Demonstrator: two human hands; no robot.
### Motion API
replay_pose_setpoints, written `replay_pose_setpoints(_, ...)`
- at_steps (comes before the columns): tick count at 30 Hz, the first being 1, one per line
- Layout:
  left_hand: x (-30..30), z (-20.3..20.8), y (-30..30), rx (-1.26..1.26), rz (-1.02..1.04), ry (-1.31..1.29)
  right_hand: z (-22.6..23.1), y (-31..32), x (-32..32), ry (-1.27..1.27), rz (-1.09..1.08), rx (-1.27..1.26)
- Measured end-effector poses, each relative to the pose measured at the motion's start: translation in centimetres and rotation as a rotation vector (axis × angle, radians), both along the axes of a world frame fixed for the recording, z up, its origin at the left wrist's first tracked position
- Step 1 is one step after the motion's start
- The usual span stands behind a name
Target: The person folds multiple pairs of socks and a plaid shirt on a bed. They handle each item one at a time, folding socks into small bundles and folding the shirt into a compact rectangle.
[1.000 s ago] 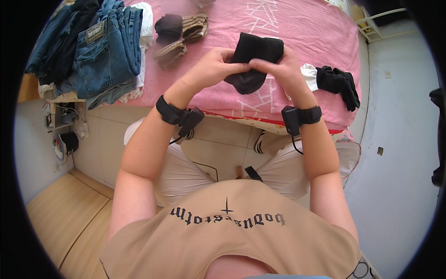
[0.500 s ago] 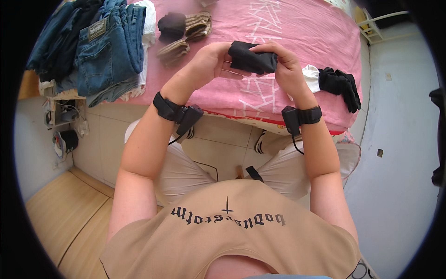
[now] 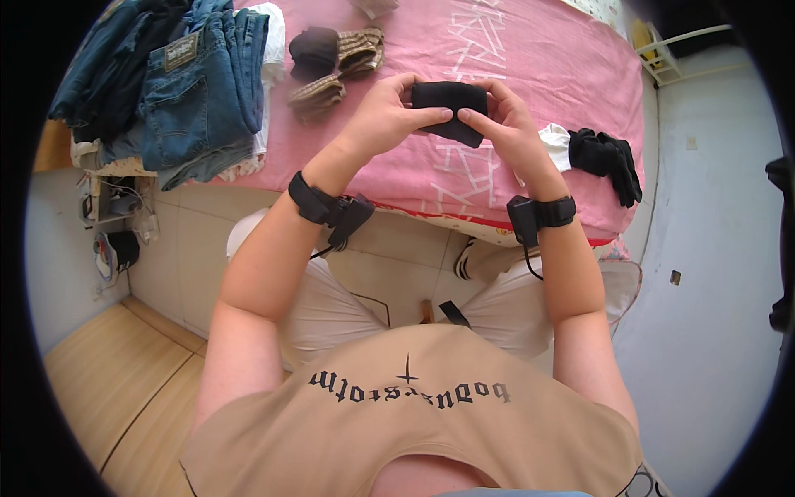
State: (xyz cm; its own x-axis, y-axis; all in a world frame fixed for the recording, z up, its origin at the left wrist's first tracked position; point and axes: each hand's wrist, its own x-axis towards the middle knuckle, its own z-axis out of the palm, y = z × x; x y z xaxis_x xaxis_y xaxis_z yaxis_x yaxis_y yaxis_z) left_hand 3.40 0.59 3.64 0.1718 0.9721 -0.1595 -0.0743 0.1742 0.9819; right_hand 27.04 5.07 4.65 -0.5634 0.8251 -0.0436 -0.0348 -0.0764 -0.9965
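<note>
Above the near part of the pink bed, a folded black sock (image 3: 450,112) is held between my two hands. My left hand (image 3: 403,112) grips its left side, with the thumb across the front. On the other side my right hand (image 3: 505,116) pinches it, its thumb pressed on the middle and its fingers behind. The bundle looks compact and roughly square. Beyond my left hand lie bundled socks: a dark grey one (image 3: 314,55), a brown striped one (image 3: 361,51) and another striped one (image 3: 317,99). To the right of my right hand rest loose black socks (image 3: 609,157) beside a white one (image 3: 553,146).
A pile of folded blue jeans (image 3: 199,99) covers the bed's left corner. The pink bedspread (image 3: 406,178) ends at an edge just before my knees. A shelf with cables (image 3: 116,203) stands at the left wall, and a wooden surface (image 3: 116,373) is at lower left.
My left hand has closed its thumb onto the black sock, and the right thumb has come to its front. The sock now looks folded smaller and neater.
</note>
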Motion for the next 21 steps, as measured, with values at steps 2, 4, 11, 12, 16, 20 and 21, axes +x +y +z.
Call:
replay_pose_setpoints(2,-0.3,0.4,-0.1,-0.065,0.031,0.014,-0.4,1.0,-0.2,-0.001,-0.021,-0.011)
replay_pose_setpoints(4,-0.7,0.9,-0.2,-0.149,0.074,0.006,-0.6,3.5,-1.1,-0.012,-0.078,-0.030)
replay_pose_setpoints(11,-2.4,1.4,-0.6,-0.208,-0.049,0.156,-3.4,12.1,-8.7,-0.001,-0.240,-0.271)
replay_pose_setpoints(12,-2.4,1.3,-0.8,-0.207,-0.066,0.191,-4.0,13.1,-9.2,-0.184,-0.201,-0.160)
replay_pose_setpoints(16,-2.8,0.9,-1.2,-0.126,-0.090,0.290,-6.6,15.1,-9.6,-0.721,-0.229,0.237)
replay_pose_setpoints(20,-3.0,0.8,-1.5,-0.033,-0.060,0.374,-7.5,14.8,-9.6,-0.613,-0.319,0.350)
replay_pose_setpoints(21,-2.9,0.8,-1.4,-0.032,-0.067,0.385,-7.0,14.4,-9.0,-0.589,-0.363,0.301)
